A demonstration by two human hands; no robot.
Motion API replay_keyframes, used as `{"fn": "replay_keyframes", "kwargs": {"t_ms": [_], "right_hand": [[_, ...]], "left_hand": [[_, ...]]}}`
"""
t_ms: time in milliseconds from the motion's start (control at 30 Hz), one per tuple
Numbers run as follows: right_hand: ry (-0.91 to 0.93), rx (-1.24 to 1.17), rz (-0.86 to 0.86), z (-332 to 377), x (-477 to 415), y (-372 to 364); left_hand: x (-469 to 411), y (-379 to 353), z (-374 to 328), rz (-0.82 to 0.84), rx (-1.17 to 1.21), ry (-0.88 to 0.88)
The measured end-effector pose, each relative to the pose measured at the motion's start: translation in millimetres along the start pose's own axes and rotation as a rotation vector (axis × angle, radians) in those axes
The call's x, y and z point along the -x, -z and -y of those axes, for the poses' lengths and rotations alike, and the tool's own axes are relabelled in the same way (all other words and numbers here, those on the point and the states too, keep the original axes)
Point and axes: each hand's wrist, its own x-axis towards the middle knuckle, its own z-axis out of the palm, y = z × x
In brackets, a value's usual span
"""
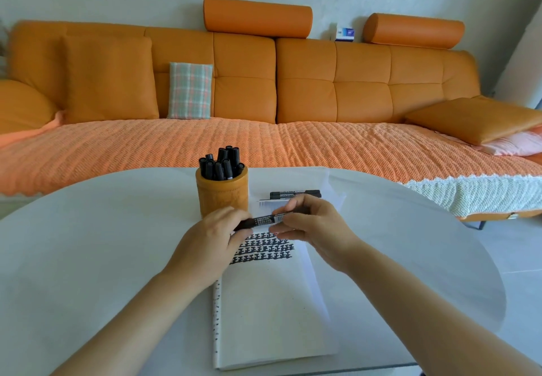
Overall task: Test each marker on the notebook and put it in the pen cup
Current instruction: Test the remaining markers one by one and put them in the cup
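— Where is the marker?
— I'm holding it level above the notebook, just in front of the cup. My left hand has its fingers curled round the left end. My right hand pinches the other end between thumb and fingertips.
— And the page?
— Rows of black marks run across its top, right beneath the marker.
— What else do you see?
— A bunch of black pens stands in the cup. A spare marker lies on the table beyond my right hand. It may be two side by side; I cannot tell.
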Motion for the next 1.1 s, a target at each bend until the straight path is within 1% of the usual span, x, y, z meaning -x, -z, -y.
{"fn": "replay_keyframes", "kwargs": {"t_ms": [67,133,167,200,233,400,500,567,700,767,833,900,967,1000,1067,1100], "right_hand": [[0.121,0.435,-0.06,-3,0,3],[0.289,0.844,-0.059,-4,2,7],[0.375,1.001,-0.021,-4,2,8],[0.429,1.109,0.03,-4,3,8],[0.444,1.161,0.079,-2,4,7],[0.322,1.256,0.253,5,2,8],[0.381,1.331,0.233,5,-1,9],[0.488,1.383,0.181,-1,-2,8],[0.819,1.445,0.091,-14,-3,8],[0.915,1.51,0.066,-17,-5,9],[0.96,1.544,0.063,-16,-6,8],[0.93,1.545,0.063,-17,-4,8],[0.837,1.498,0.048,-16,-1,3],[0.757,1.458,0.06,-14,1,1],[0.531,1.345,0.142,-9,2,0],[0.456,1.293,0.17,-7,2,1]], "left_hand": [[0,2,1,0.004,-0.017,-0.009],[1,1,0,0.032,-0.039,-0.04],[1,1,-1,0.05,-0.049,-0.058],[2,0,-3,0.062,-0.059,-0.077],[2,-1,-4,0.066,-0.066,-0.096],[-2,0,-9,0.06,-0.075,-0.158],[-5,-1,-8,0.084,-0.116,-0.174],[-7,0,-8,0.113,-0.089,-0.129],[-9,4,-6,0.253,0.004,0.014],[-9,7,-4,0.325,0.082,0.085],[-9,9,-3,0.356,0.174,0.13],[-9,11,-3,0.361,0.172,0.116],[-9,12,-2,0.34,0.088,0.053],[-9,13,-2,0.319,0.043,0.017],[-8,15,-3,0.274,-0.039,-0.071],[-8,16,-4,0.252,-0.064,-0.11]]}}
